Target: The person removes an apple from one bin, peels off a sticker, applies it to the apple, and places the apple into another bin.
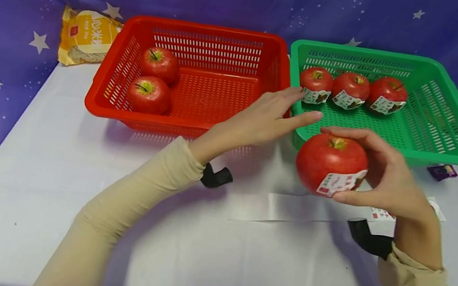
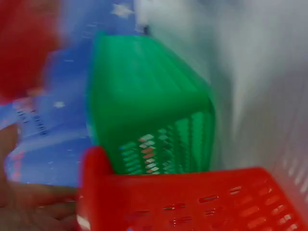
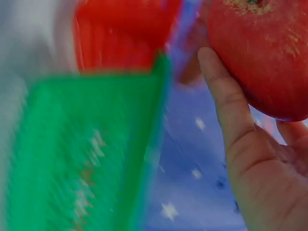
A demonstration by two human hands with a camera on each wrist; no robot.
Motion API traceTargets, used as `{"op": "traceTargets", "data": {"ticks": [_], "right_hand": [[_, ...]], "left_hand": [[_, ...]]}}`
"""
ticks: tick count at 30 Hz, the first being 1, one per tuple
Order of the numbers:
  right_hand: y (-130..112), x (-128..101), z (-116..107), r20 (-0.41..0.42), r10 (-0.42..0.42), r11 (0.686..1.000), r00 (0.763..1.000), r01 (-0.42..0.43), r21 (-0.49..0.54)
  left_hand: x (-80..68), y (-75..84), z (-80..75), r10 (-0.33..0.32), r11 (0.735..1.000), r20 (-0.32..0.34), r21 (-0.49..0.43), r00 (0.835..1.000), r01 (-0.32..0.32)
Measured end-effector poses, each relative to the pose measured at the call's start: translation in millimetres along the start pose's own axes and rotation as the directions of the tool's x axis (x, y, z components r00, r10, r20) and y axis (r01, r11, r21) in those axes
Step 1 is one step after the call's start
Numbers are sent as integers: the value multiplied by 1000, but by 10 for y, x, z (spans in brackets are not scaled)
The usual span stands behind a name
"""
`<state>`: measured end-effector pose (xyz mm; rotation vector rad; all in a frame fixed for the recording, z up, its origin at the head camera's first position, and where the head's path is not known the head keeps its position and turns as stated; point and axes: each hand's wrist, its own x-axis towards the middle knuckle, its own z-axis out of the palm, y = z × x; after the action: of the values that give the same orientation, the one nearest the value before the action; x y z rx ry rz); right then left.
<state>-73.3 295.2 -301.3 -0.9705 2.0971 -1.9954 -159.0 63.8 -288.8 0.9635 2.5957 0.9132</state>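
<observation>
My right grip (image 1: 396, 183) pinches a red apple (image 1: 332, 156) between thumb and fingers, above the desk (image 1: 234, 267), at the near side of the green basket (image 1: 416, 137). My left grip (image 1: 268, 111) is spread and holds nothing, near that basket's left end; whether it touches the rim I cannot tell. Good handling, I judge, means firm but gentle pressure, my thumb easing off the edge of the label (image 1: 341, 182) so it stays flat, and the fruit clearing the rim without a knock.

The label is white with red characters, too small to read. 3 apples (image 1: 350, 90) in the green basket wear similar ones; on 2 apples (image 1: 160, 64) in the red basket (image 1: 213, 99) I see none. Behind, left, a yellow packet (image 1: 89, 36) shows large white characters I cannot make out.
</observation>
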Motion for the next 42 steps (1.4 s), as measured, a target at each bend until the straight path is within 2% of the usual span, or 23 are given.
{"op": "traceTargets", "data": {"ticks": [2, 4, 6, 9, 11, 13, 15, 16, 18, 21, 23, 26, 29, 31, 33, 35, 38, 42], "right_hand": [[-133, 20, -180, -50, -14, 1000, 999, 15, 26], [-249, 81, -360, -93, 5, 999, 996, -1, 38], [-326, 184, -521, -140, 41, 998, 989, -34, 52], [-363, 378, -739, -184, 136, 991, 973, -135, 18], [-333, 514, -848, -226, 223, 963, 948, -251, -99], [-270, 652, -929, -249, 317, 881, 915, -381, -279], [-175, 786, -966, -276, 408, 749, 870, -492, -444], [-111, 846, -978, -275, 444, 683, 853, -521, -513], [26, 947, -974, -258, 515, 588, 817, -557, -587], [211, 1048, -904, -215, 610, 487, 763, -575, -658], [309, 1082, -838, -163, 659, 441, 735, -552, -707], [423, 1101, -756, -81, 697, 398, 712, -478, -783], [497, 1082, -714, -42, 698, 399, 715, -437, -806], [535, 1054, -698, -46, 680, 408, 732, -430, -805], [568, 1021, -686, -53, 649, 432, 759, -425, -795], [603, 982, -684, -46, 624, 429, 780, -392, -814], [654, 934, -688, -37, 618, 376, 785, -336, -863], [689, 930, -685, -58, 656, 238, 752, -279, -930]], "left_hand": [[198, 15, 45, -76, 991, 77, 119, 994, 66], [343, 27, 102, -117, 968, 132, 236, 984, 84], [440, 45, 149, -146, 949, 155, 301, 977, 94], [518, 77, 188, -173, 930, 162, 352, 972, 106], [533, 98, 187, -173, 919, 160, 380, 972, 101], [539, 112, 175, -162, 910, 154, 404, 975, 88], [537, 120, 159, -150, 904, 151, 422, 977, 74], [537, 118, 157, -143, 903, 149, 425, 978, 68], [535, 112, 158, -141, 905, 149, 421, 979, 66], [529, 98, 165, -127, 907, 148, 417, 981, 55], [531, 99, 165, -117, 903, 150, 428, 982, 43], [543, 114, 158, -109, 897, 148, 442, 983, 33], [558, 140, 155, -114, 894, 150, 446, 982, 36], [560, 149, 154, -117, 895, 147, 445, 982, 40], [558, 151, 153, -123, 894, 147, 446, 981, 46], [549, 144, 152, -124, 896, 139, 442, 983, 51], [532, 132, 154, -119, 902, 126, 429, 985, 54], [517, 112, 170, -113, 914, 111, 401, 987, 60]]}}
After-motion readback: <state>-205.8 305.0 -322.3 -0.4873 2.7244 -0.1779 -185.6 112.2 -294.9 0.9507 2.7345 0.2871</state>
